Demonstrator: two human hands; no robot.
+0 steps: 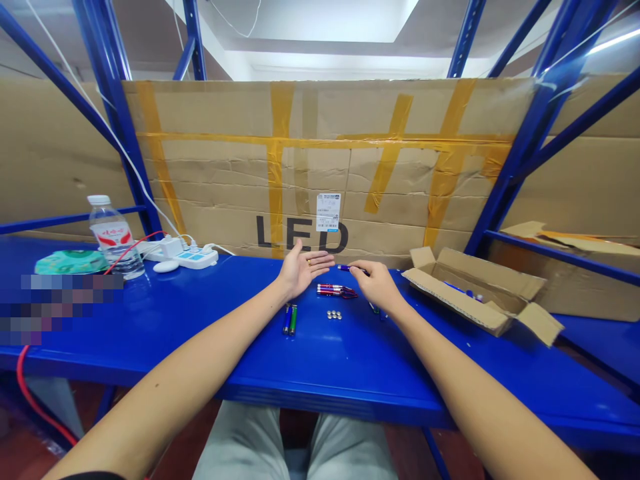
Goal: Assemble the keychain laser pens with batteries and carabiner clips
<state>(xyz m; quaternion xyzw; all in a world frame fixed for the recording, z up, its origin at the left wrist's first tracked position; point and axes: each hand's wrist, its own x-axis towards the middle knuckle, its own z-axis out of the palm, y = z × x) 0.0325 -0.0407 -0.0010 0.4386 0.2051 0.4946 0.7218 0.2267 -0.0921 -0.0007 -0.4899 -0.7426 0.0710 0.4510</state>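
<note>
Now, left hand [306, 268]: palm up, fingers extended — released
Right hand [375, 283]: pinching a purple tube [344, 268]
Blue table [165, 320]: red tubes [329, 290], silver discs [334, 315] — green tube [293, 321] beside blue tube [287, 321]

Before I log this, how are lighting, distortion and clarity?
Head view: ceiling nearly washed out; wide-angle stretch seems to lengthen the forearms; a pixelated patch masks part of the table; button cells look small but distinct, fine print on the white label unreadable.

Two bare forearms [200, 353] reach past the pale-grey-trousered legs [245, 443]; ahead of them the left hand [299, 272] opens, palm showing, fingers [321, 261] straight; ahead rightward, the right hand [377, 283] pinches.
</note>
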